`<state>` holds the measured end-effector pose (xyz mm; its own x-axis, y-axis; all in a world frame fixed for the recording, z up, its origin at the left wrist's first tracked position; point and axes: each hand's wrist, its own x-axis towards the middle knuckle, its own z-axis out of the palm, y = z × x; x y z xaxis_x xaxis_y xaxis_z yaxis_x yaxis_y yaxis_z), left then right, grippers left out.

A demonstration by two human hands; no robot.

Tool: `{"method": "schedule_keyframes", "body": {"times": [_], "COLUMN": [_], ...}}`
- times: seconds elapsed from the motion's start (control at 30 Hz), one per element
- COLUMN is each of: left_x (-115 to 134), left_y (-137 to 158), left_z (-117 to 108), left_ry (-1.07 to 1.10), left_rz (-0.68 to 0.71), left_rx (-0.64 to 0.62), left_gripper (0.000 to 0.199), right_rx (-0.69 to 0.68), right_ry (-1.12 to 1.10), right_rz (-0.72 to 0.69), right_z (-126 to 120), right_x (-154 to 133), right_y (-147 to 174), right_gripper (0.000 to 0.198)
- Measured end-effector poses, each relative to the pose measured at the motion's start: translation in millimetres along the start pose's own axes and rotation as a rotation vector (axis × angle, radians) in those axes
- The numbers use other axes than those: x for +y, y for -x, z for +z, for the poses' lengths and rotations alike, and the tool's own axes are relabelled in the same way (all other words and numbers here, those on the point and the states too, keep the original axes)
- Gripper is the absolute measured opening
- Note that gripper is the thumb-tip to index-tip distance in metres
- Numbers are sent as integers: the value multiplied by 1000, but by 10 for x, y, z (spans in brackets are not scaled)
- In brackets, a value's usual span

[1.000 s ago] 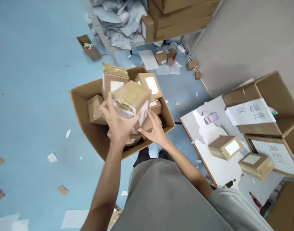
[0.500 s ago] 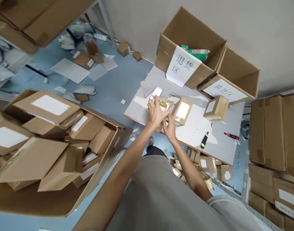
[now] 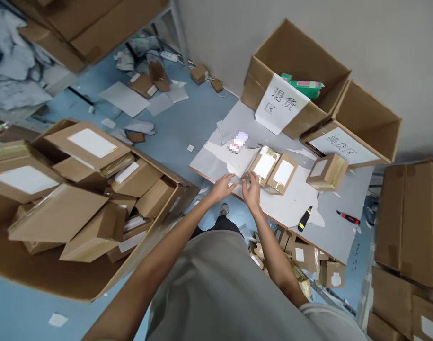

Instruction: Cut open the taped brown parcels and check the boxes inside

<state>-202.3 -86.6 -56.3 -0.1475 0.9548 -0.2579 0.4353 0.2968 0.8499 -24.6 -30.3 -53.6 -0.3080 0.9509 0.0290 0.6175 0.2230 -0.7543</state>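
My left hand (image 3: 222, 188) is at the table's front edge, fingers stretched out, with nothing in it. Beside it, my right hand (image 3: 251, 191) has its fingers apart and its fingertips at the near left corner of a taped cardboard box (image 3: 256, 163). That box has a white label on top and stands against a second labelled cardboard box (image 3: 279, 187). A third cardboard box (image 3: 328, 171) sits farther right. Beyond my hands lies a phone-like object (image 3: 238, 141), its surface pixelated.
On the table (image 3: 333, 232) lie a yellow-black utility knife (image 3: 304, 219) and a red-black one (image 3: 348, 217). Two open cartons with paper signs (image 3: 282, 103) stand at the back. A large carton (image 3: 145, 270) full of boxes is at left; stacked cartons (image 3: 402, 222) stand right.
The box my hands were on now stands label up against the second box. My left hand has come away from it towards the table edge. The view has shifted slightly.
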Motion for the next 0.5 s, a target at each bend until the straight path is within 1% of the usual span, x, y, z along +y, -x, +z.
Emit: {"method": "schedule_keyframes", "body": {"times": [0.07,0.13,0.3,0.4,0.47,0.5], "left_x": [-348,-692,-1450,-1875,-2168,-2317], "left_y": [404,834,1956,2594,2964,3121], "left_z": [-324,-684,-1654,-2226,-2587,-2765], "left_ry": [60,131,248,262,263,263], "left_rz": [-37,-100,-254,-350,-403,-421], "left_rx": [111,258,725,1007,1158,1213], "left_gripper": [49,48,49,55,64,69], "right_rx": [-115,-242,-531,-657,-733,-770], "right_ry": [-31,-68,-153,-195,-210,-212], "right_rz": [-88,-175,-333,-399,-435,-443], "right_z": [334,728,1849,2573,3061,3307], "right_x": [-284,-603,-1519,-2128,-2537,-2737], "right_y": [64,148,428,614,715,746], "right_gripper": [50,49,50,51,53,54]}}
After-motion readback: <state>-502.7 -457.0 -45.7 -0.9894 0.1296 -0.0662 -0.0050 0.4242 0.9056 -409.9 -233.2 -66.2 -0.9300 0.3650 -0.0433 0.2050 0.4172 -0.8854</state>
